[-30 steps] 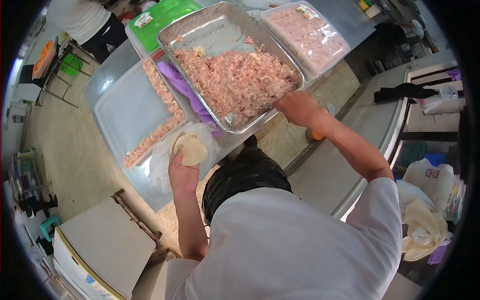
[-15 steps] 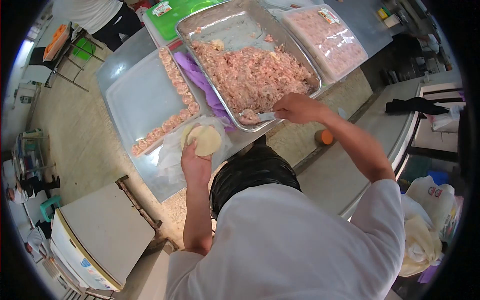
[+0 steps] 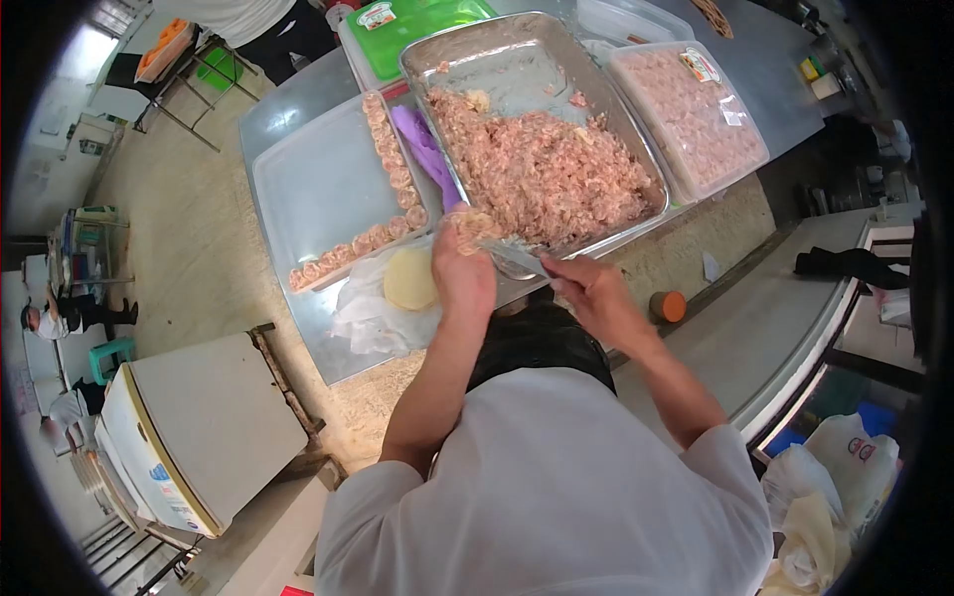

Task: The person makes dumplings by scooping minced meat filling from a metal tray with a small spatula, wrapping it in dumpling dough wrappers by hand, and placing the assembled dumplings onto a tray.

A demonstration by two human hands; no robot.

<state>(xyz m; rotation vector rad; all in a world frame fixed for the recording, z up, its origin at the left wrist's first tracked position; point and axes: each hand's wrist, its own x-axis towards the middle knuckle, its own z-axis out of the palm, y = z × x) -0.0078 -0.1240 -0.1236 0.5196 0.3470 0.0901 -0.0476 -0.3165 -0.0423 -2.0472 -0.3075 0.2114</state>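
My left hand [image 3: 464, 278] is closed around a round dough wrapper [image 3: 478, 228] with meat on it, at the near left corner of a metal tray [image 3: 661, 199]. Minced meat [image 3: 556, 169] fills the tray's near part. In my right hand [image 3: 598, 298] is a flat-bladed spatula [image 3: 527, 260], its blade pointing at the wrapper; the exact contact is blurred. A stack of round wrappers [image 3: 410, 279] lies on clear plastic sheeting [image 3: 363, 316] left of my left hand. Filled dumplings [image 3: 373, 238] line two edges of a shallow plastic container [image 3: 298, 164].
Purple cloth [image 3: 425, 149] lies between container and metal tray. A closed box of meat-coloured pieces [image 3: 691, 124] stands right, a green-lidded box [image 3: 407, 35] behind. An orange-lidded jar [image 3: 668, 306] is beyond the table edge. Another person [image 3: 243, 20] stands at the far left.
My left hand has left the wrapper stack with one wrapper and moved right to the metal tray's corner. My right hand has brought the spatula from the meat to the wrapper.
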